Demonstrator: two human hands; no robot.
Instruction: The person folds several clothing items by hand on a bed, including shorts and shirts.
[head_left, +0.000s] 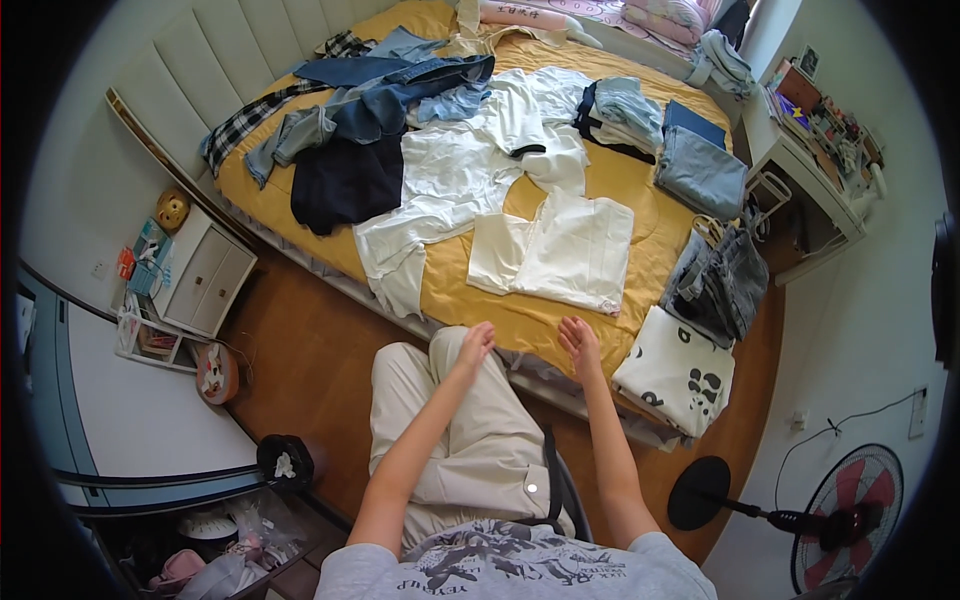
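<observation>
A white garment [578, 252], partly folded with one panel sticking out to the left, lies flat near the front edge of the bed. My left hand [478, 345] hovers over my knee, just short of the bed's edge, fingers loosely stretched and nothing in them. Also without anything in it, my right hand [579, 343] is held at the bed's edge below the garment, its fingers extended. The palms roughly face each other with a gap between them, and neither hand touches the garment. Left of it, another white garment [440, 170] is spread out with creases.
Denim clothes [385, 100] and a black garment [350, 185] are heaped on the yellow bedspread [450, 300]. Along the right side lie folded jeans [700, 165], grey jeans [720, 280] and a white printed garment [680, 370]. A fan [850, 515] stands at lower right, a bin [285, 462] at lower left.
</observation>
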